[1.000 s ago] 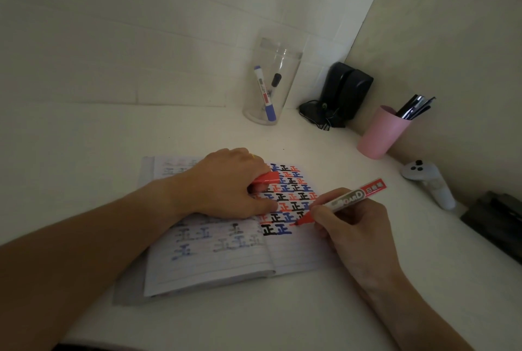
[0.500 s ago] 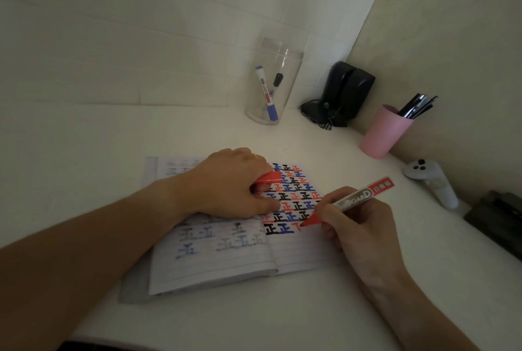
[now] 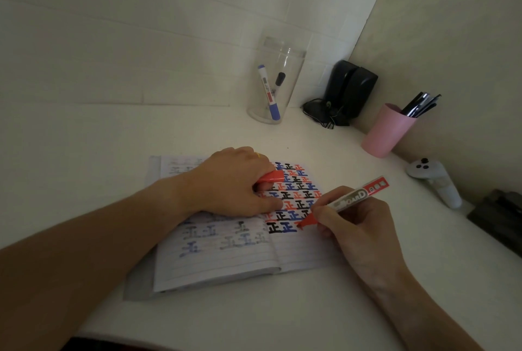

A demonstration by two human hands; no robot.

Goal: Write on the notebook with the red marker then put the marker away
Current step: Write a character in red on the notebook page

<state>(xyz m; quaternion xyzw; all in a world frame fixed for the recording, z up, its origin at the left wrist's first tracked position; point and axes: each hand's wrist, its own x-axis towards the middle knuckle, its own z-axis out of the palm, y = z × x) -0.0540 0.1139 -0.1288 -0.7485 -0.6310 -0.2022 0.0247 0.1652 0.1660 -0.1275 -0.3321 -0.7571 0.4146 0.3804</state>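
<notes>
**Marker tip drops to the next open space on the page**

Since half a second ago, I see the red tip has slid a little lower and left, to the end of the bottom row of characters; my left hand has not shifted.

Nearest me, my right hand comes in from the lower right, wrist low on the table, fingers closed around the red marker in a writing grip. The barrel slants up and to the right, and its tip meets the right-hand page just after a blue character. My left hand lies across the notebook, forearm entering from the lower left, fingers curled over the marker's red cap and thumb pressing the page near the fold.

The notebook lies open and flat, its lower lines blank, with bare white table on its left and in front of it.

Farther back, a clear jar holding a blue marker and a black one stands by the wall. A black device fills the corner, with a pink cup of pens to its right and a white controller beyond my right hand.
</notes>
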